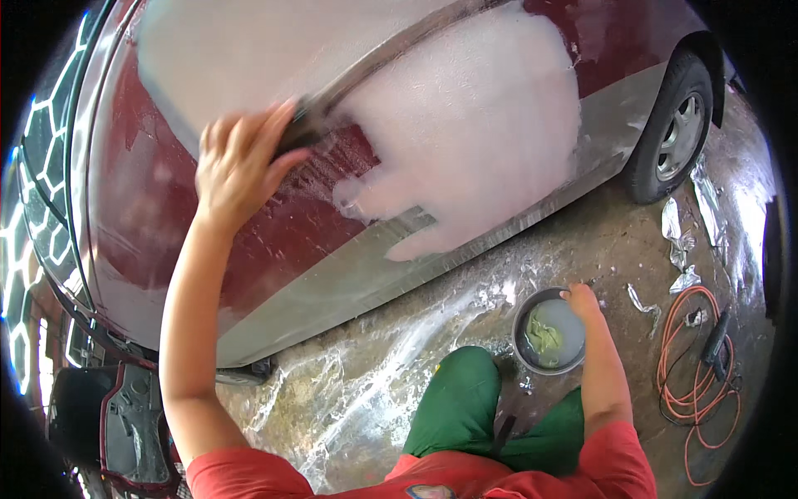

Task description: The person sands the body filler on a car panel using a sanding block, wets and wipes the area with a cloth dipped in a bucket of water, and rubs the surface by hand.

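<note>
My left hand (pixel 235 163) presses a dark hand-sized pad (pixel 299 134), perhaps a sanding block, against the side of a maroon car (pixel 280 243). The pad sits at the lower end of a grey-brown trim strip (pixel 405 40). Around that strip spread pale, whitish patches (pixel 474 125) of filler or primer, wet-looking in places. Down by the floor, my right hand (pixel 582 300) grips the rim of a round grey basin (pixel 519 343). Cloudy water (pixel 566 324) and a yellow-green cloth (pixel 543 337) lie inside it.
The concrete floor (pixel 349 380) is wet and streaked white. An orange hose or cord (pixel 666 368) lies coiled with a black handle (pixel 717 340) at right. Crumpled foil strips (pixel 672 221) lie near the wheel (pixel 676 137). A dark panel with grey trim (pixel 137 424) stands at lower left.
</note>
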Demonstrator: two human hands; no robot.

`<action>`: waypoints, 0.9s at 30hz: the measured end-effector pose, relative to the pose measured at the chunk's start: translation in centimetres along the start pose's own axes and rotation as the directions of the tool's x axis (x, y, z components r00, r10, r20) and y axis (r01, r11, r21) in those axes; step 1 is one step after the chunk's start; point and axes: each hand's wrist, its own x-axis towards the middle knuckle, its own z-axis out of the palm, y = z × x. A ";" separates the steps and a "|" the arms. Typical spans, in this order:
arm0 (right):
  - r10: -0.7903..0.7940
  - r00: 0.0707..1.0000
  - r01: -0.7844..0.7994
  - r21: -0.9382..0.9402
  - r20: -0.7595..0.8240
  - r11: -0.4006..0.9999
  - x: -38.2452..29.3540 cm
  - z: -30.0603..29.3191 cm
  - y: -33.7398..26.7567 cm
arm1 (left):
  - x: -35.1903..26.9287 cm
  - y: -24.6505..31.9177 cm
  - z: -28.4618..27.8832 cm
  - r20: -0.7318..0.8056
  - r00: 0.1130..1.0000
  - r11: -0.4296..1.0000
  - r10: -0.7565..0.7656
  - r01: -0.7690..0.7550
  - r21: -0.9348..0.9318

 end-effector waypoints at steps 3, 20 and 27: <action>0.003 1.000 -0.003 0.007 0.015 1.000 0.2 0.8 0.2 | -0.2 -0.4 -1.0 -0.010 1.000 0.999 0.022 -0.023 -0.029; 0.033 0.999 -0.032 -0.009 0.025 0.999 0.7 0.4 -0.3 | 13.6 0.7 -0.1 -0.063 0.981 0.983 0.184 -0.184 0.000; 0.073 0.995 -0.076 0.041 0.065 0.996 0.1 0.1 0.1 | 11.0 1.1 0.4 0.004 0.989 0.989 0.146 -0.146 0.002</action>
